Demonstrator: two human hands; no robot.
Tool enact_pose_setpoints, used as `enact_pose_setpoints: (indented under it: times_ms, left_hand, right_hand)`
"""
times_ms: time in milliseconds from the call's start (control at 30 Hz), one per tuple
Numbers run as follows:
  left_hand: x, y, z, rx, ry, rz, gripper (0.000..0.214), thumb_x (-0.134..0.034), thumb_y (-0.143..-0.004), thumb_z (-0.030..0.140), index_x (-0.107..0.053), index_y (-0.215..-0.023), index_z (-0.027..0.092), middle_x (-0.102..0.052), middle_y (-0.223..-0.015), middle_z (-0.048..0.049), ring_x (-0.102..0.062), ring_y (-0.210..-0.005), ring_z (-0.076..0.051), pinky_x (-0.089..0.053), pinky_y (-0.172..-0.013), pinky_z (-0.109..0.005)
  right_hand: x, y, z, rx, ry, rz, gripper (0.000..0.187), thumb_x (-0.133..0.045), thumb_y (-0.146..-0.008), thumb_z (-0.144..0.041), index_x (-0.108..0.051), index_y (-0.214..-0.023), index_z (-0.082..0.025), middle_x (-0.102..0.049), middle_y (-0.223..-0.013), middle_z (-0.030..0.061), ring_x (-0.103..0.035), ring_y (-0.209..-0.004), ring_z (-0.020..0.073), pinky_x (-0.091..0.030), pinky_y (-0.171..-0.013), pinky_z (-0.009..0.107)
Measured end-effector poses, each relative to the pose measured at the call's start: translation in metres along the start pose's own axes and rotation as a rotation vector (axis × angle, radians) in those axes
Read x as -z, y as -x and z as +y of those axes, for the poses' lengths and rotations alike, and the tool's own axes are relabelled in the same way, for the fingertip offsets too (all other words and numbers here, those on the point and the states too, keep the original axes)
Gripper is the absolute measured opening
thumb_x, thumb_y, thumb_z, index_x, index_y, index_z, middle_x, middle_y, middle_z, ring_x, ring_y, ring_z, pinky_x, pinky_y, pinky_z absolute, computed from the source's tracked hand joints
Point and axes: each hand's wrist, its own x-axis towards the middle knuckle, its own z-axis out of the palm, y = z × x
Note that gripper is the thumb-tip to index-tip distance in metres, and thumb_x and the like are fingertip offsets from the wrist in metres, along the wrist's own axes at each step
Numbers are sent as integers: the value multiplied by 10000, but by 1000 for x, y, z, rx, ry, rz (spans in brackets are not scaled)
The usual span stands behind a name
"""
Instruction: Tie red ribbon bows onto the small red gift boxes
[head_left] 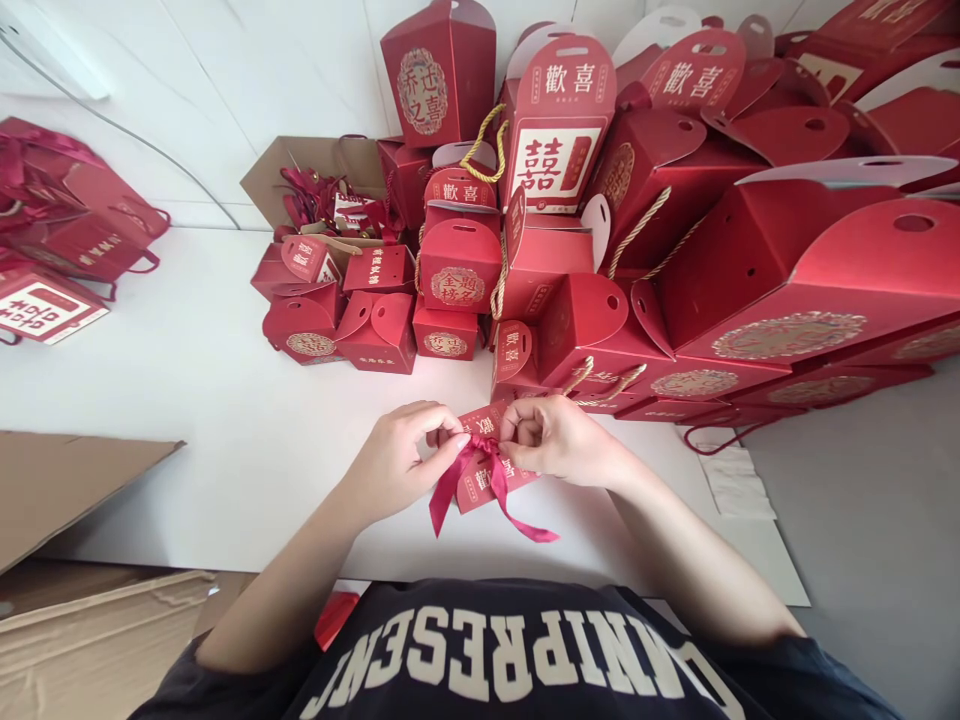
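A small red gift box with printed characters sits on the white table in front of my body. Across its top lies a crimson ribbon, knotted in the middle, its two tails hanging towards me. My left hand pinches the ribbon between thumb and forefinger, left of the knot. On the other side, my right hand is closed with thumb and fingertips on the ribbon at the knot's right. Both hands cover part of the box's upper edge.
Stacked red gift boxes stand behind my hands and fill the right side. An open carton holds ribboned items. More red boxes are at the far left, with cardboard nearer. White tissues lie by the right table edge.
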Motion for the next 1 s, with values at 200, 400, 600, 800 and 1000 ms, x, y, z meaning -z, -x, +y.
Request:
enact_pose_setpoints:
  times_ms: [200,400,600,800,1000]
  left_hand:
    - [1,11,-3,-53,-143,79,137,-555,-887,177,-569,-752,193,-593,-694,25,-536,-670,-119,-448,-692,-272]
    - [-8,15,-5,-88,-344,237,173,-551,-837,128,-492,-690,196,-552,-633,39,-498,-613,-122,-431,-678,-282]
    - [11,22,-15,140,-268,33,205,-613,-865,399,-549,-905,209,-633,-875,4,-564,-667,-131,-457,-612,-260]
    - [30,25,-28,171,-142,-149,236,-562,-917,364,-665,-773,209,-638,-730,19,-555,-612,-111,-424,-530,-217]
    - [24,7,-13,-127,-301,410,116,-629,-881,215,-724,-942,243,-739,-822,5,-647,-744,-147,-513,-675,-262]
  right_hand:
    - [4,11,-2,-81,-43,23,104,-601,-680,-108,-564,-727,-192,-631,-549,-51,-580,-439,99,-456,-444,198]
    - [4,12,8,-45,51,150,120,-618,-695,-105,-551,-726,-199,-597,-514,-66,-636,-467,125,-418,-472,204]
    - [13,16,15,80,72,65,193,-597,-908,-354,-539,-1042,-228,-533,-593,-80,-530,-485,95,-408,-487,210]
    - [14,16,11,201,214,163,186,-530,-970,-389,-574,-1038,-220,-568,-707,-43,-522,-570,96,-410,-556,227]
    - [8,11,-3,364,333,194,138,-529,-978,-257,-645,-926,-204,-646,-849,0,-573,-705,112,-437,-651,235]
